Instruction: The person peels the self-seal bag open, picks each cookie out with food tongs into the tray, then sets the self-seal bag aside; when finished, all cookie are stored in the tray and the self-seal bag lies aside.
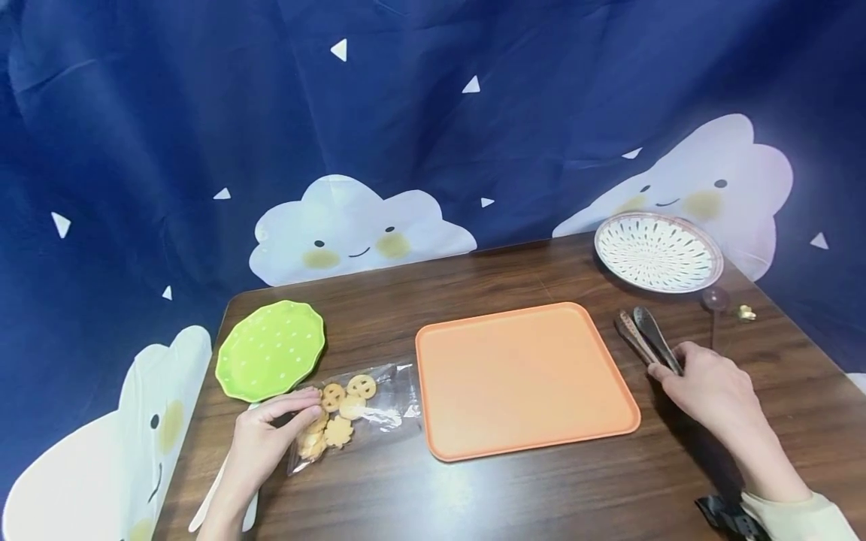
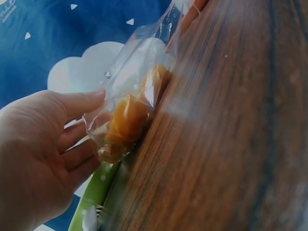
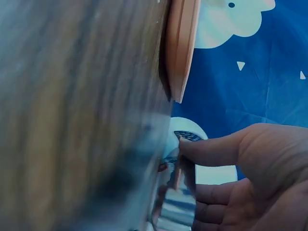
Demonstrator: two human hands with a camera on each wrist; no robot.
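Clear crinkled bag (image 1: 398, 406) of scalloped biscuits (image 1: 339, 431) — left fingers (image 1: 289, 404) pinch edge; right fingers (image 1: 695, 357) grip metal tongs (image 1: 655, 334).

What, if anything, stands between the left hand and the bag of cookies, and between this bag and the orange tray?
Nothing visible. The left hand holds the bag of cookies at its left end, and the bag's other end lies close beside the left edge of the orange tray.

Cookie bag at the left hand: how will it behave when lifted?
The clear bag will probably flop: its film is creased. It may hang heavy at the end where the cookies bunch. Some have cutouts, so squeezing could crack them.
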